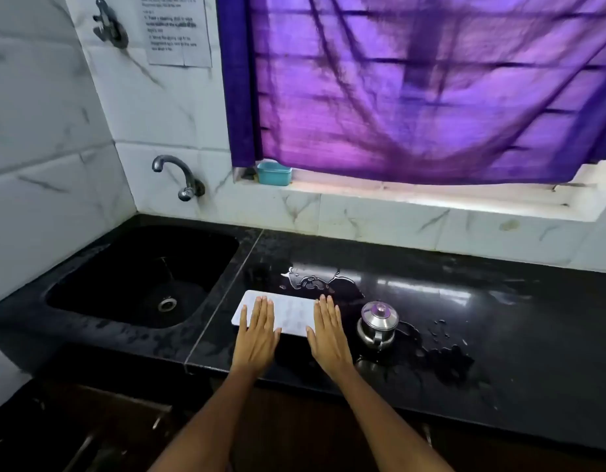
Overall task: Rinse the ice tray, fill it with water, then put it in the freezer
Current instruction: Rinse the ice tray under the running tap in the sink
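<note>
Two flat palms on white ice tray [288, 315], lying on black counter [499, 335]: left hand [259, 330] and right hand [327, 330] spread open, clasping nothing. Steel kettle [378, 325] at 3 o'clock; sink [100, 321] at 9 o'clock.

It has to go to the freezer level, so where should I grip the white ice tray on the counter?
Grip the ice tray by its two short ends, one hand from each side. It lies flat and long, with the steel pot beside its right end.
</note>
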`<state>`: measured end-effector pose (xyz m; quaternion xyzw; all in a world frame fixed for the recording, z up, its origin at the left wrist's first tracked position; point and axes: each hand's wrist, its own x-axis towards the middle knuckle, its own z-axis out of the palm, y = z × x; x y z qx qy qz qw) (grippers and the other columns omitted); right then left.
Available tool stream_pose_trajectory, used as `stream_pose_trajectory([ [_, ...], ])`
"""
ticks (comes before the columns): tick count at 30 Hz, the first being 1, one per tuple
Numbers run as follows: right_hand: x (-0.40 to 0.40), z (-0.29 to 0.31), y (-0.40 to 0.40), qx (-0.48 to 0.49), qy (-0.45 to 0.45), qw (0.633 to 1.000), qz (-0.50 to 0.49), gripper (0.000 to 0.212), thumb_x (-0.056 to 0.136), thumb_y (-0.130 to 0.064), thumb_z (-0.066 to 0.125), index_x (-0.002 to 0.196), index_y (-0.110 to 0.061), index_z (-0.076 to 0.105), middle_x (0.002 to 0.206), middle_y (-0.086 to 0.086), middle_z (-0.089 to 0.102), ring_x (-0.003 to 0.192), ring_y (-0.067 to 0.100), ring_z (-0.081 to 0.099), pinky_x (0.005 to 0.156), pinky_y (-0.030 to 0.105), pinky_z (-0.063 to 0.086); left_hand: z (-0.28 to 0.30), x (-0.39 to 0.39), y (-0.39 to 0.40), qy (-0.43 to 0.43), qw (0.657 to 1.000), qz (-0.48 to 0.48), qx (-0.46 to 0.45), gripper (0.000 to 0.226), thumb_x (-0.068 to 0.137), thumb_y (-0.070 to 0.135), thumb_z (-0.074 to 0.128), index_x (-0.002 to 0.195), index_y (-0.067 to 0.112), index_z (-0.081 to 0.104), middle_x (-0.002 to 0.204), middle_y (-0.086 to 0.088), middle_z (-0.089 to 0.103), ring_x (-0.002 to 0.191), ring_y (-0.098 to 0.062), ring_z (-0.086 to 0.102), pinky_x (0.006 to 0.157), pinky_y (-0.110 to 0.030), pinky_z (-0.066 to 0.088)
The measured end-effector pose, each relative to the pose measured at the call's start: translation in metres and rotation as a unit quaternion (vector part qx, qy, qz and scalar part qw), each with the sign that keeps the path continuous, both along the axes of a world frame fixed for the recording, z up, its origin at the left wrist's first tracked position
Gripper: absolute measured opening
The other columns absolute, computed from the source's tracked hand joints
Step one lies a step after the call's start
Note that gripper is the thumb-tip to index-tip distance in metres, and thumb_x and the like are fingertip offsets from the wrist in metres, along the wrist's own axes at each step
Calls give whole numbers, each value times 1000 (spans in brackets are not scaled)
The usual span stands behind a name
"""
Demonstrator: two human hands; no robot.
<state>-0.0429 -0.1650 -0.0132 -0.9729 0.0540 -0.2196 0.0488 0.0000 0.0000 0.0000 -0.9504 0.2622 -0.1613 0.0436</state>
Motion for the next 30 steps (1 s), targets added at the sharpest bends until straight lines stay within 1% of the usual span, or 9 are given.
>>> stream_pose_trajectory([
  [2, 3, -7, -1, 44, 19, 998, -45, 56, 83, -29, 33, 128, 5, 39, 131, 24, 55, 138, 33, 23, 117, 36, 4, -10, -1, 2, 14, 999, 23, -23, 73, 102, 31, -3, 124, -5, 57, 127, -23, 60, 141, -34, 31, 120, -42, -2],
  [4, 0, -12, 2, 118, 85, 987, -73, 56, 87, -25, 33, 132, 7, 39, 136, 24, 49, 131, 38, 39, 114, 40, 17, -19, -6, 6, 98, 993, 58, -24, 56, 102, 28, 22, 113, -3, 68, 115, -18, 69, 117, -33, 61, 112, -45, 31],
  [6, 4, -13, 3, 167, 140, 972, -83, 50, 96, -18, 33, 140, 4, 28, 140, 21, 44, 130, 35, 40, 106, 39, 34, -18, -5, 9, 132, 988, 59, -51, 37, 73, 22, 74, 102, -1, 73, 100, -13, 75, 102, -30, 70, 81, -41, 57],
  [8, 14, -8, 2, 212, 172, 953, -131, 46, 97, -15, 38, 139, 2, 28, 131, 19, 49, 123, 31, 43, 94, 36, 43, -12, -3, 13, 180, 977, 97, -54, 50, 51, 14, 89, 97, 2, 73, 88, -8, 76, 95, -26, 73, 60, -30, 59],
  [12, 30, -6, 3, 319, 172, 911, -197, 42, 95, -15, 44, 132, 4, 36, 129, 23, 49, 123, 36, 42, 93, 39, 43, -9, -1, 18, 196, 969, 125, -88, 28, 93, 8, 41, 119, 9, 51, 113, -9, 65, 109, -28, 62, 80, -38, 51],
  [19, 62, 0, 4, 512, 102, 806, -279, 33, 87, -18, 57, 109, 6, 54, 116, 26, 61, 108, 41, 58, 85, 41, 48, -7, 29, 49, 197, 956, 168, -137, 37, 97, 11, 35, 132, 8, 47, 114, -14, 67, 107, -33, 62, 83, -40, 49],
  [22, 90, 18, 21, 518, 62, 823, -222, 30, 90, -26, 54, 79, 1, 58, 98, 24, 65, 96, 39, 61, 73, 37, 44, -5, 49, 68, 194, 948, 192, -166, 36, 98, 14, 36, 131, 9, 49, 115, -15, 67, 107, -34, 63, 83, -40, 49],
  [24, 121, 29, 38, 515, 32, 836, -185, 36, 93, -25, 50, 62, -10, 42, 89, 23, 62, 93, 39, 61, 72, 37, 42, -1, 67, 82, 199, 940, 207, -184, 33, 98, 15, 37, 127, 8, 51, 115, -15, 66, 106, -35, 62, 82, -41, 49],
  [30, 216, 52, 91, 484, 23, 870, -90, 31, 95, -23, 46, 66, -15, 38, 72, 13, 56, 53, 28, 56, 56, 37, 44, 17, 149, 128, 208, 930, 214, -213, 36, 100, 27, 35, 130, 8, 44, 122, -13, 61, 110, -32, 59, 82, -41, 50],
])
